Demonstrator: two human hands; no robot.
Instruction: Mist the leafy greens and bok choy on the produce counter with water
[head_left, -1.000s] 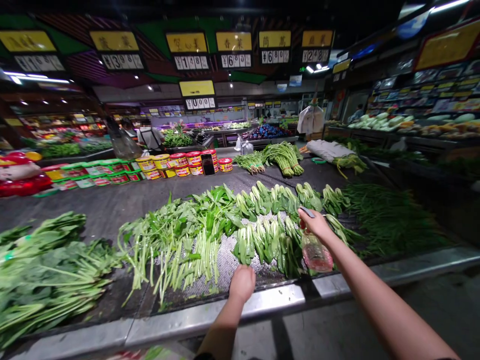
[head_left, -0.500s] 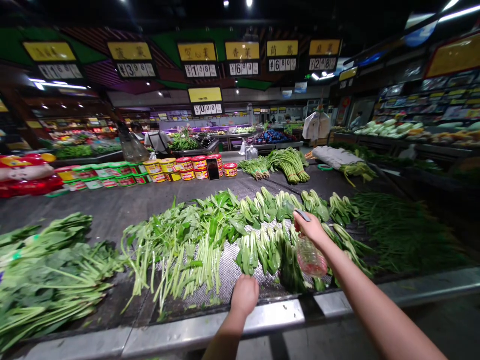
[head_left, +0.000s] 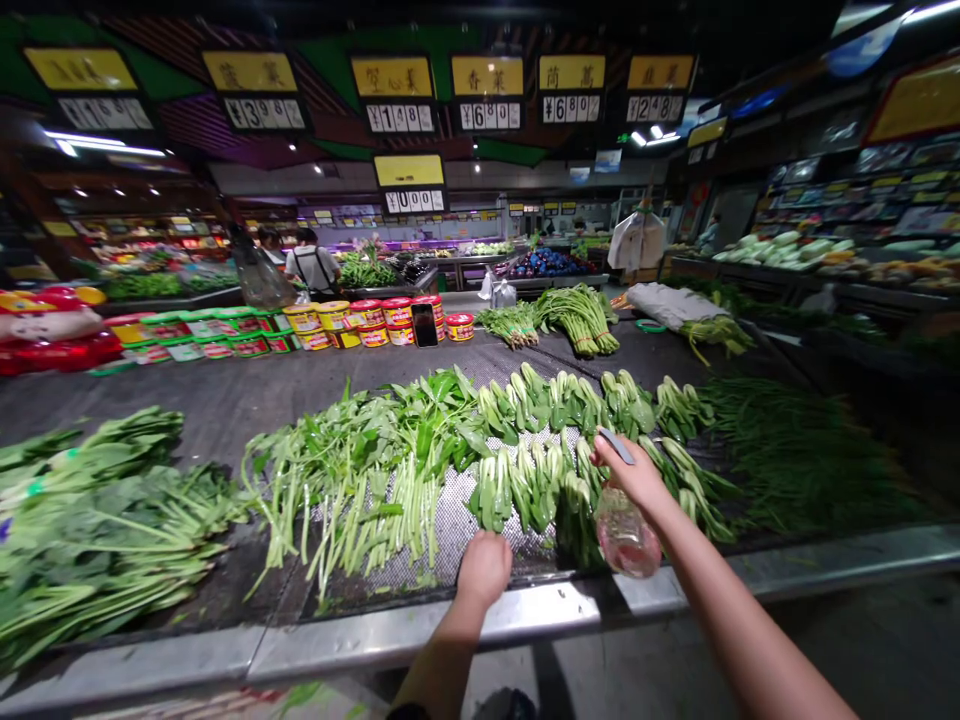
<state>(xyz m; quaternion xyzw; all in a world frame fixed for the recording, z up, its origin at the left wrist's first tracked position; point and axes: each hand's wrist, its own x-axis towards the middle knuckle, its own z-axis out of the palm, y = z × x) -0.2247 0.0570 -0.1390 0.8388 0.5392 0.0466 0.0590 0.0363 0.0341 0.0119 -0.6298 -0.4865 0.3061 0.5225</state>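
Observation:
My right hand [head_left: 634, 470] is closed round the head of a clear pinkish spray bottle [head_left: 624, 532], held over rows of bok choy [head_left: 547, 480] on a perforated metal display counter. My left hand [head_left: 485, 567] is curled into a fist at the counter's front edge, just short of the bok choy; I cannot see anything in it. Long-stemmed leafy greens [head_left: 360, 470] lie to the left of the bok choy.
Steel rim [head_left: 420, 635] runs along the counter front. More greens [head_left: 97, 530] lie at left, thin dark greens [head_left: 795, 450] at right, bundled stalks [head_left: 577, 318] and coloured tubs [head_left: 360, 325] at the back. A person [head_left: 311, 265] stands beyond. Price signs [head_left: 487, 95] hang overhead.
My right hand with the spray bottle shifted slightly back and forth over the bok choy. The left fist stayed at the counter edge. My view wobbled a little.

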